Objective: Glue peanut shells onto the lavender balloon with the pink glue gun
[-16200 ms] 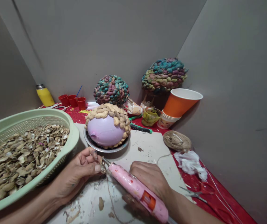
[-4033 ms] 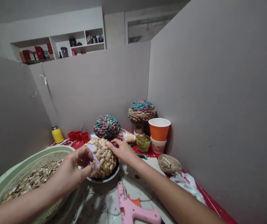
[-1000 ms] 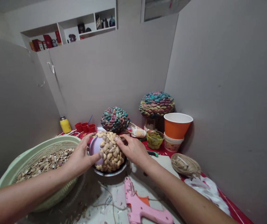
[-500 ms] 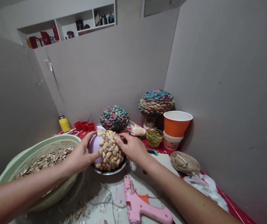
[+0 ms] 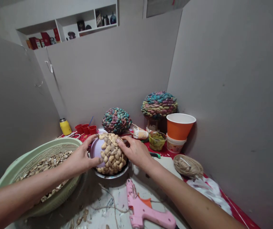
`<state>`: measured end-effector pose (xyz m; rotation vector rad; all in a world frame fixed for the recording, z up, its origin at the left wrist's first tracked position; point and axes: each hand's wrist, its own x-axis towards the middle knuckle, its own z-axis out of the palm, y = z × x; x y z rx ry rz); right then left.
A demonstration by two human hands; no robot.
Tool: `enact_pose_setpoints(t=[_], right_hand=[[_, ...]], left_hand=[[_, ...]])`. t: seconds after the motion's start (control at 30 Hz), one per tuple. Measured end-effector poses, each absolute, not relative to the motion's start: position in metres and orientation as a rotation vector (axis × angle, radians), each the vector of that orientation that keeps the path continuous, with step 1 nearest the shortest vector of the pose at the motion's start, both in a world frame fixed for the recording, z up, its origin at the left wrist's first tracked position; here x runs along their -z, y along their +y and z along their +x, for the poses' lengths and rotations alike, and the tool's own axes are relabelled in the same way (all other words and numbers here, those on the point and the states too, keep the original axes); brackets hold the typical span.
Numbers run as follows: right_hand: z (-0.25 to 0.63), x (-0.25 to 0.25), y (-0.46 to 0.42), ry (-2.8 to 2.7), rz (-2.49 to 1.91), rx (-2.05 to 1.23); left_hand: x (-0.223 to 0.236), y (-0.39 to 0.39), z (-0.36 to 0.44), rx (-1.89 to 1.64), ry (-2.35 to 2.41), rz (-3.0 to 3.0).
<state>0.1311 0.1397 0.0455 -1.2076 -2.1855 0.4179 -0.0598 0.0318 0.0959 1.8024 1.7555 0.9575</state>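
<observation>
A lilac balloon (image 5: 97, 149), partly covered with peanut shells (image 5: 112, 155), rests in a round metal bowl (image 5: 113, 176). My left hand (image 5: 85, 158) cups its left side, thumb near the bare lilac patch and fingers toward the far side. Across from it, my right hand (image 5: 136, 151) grips the shell-covered right side, its thumb lying on top. The far fingers of both hands are partly hidden. A pink glue gun (image 5: 141, 208) with an orange trigger lies on the pale board (image 5: 95, 194) in front of the bowl, touched by neither hand.
A green colander (image 5: 14, 167) of shells stands left. Behind are two coloured shell-covered forms (image 5: 116, 120), red cups (image 5: 85, 128), a yellow bottle (image 5: 65, 126), a glass bowl (image 5: 157, 141) and an orange paper cup (image 5: 179, 127). Twine (image 5: 188, 166) and a white plastic bag (image 5: 210, 192) lie right.
Earlier my right hand held the glue gun and my left a shell piece; the gun now lies on the board. Both hands have come onto the balloon. Over the last second they barely move.
</observation>
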Motion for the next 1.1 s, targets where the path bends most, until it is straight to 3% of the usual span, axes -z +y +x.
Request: enact_pose_setpoints(t=[1.1], right_hand=[[0.131, -0.043, 0.141, -2.181, -1.188, -0.416]], left_hand=[[-0.091, 0.033, -0.062, -1.031, 1.772, 1.904]])
